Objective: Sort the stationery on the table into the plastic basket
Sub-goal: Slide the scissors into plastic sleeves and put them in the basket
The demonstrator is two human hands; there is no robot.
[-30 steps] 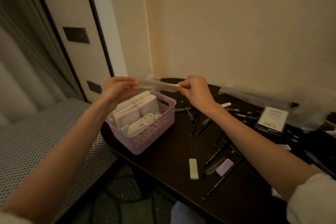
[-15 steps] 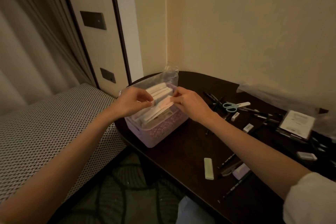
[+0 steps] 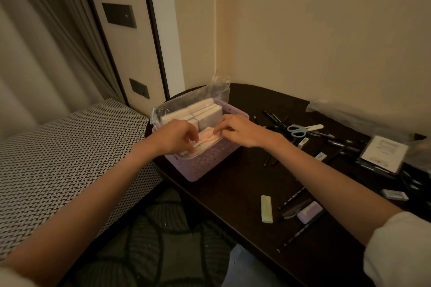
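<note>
Dark table [image 3: 233, 193]: one basket [image 3: 205, 165], perhaps two erasers [image 3: 266, 209].

lilac basket [image 3: 205, 165] at the dark table's [image 3: 233, 193] 9 o'clock edge, part filled
pale pads [image 3: 205, 109] stand upright inside under a clear bag [image 3: 193, 98]; at its 3 o'clock lie blue scissors [image 3: 300, 130] and black pens [image 3: 275, 121], at 5 o'clock a green eraser [image 3: 266, 209].

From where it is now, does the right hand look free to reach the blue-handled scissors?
Probably yes: the right hand is at the basket, and the scissors lie uncovered just beyond it.
</note>
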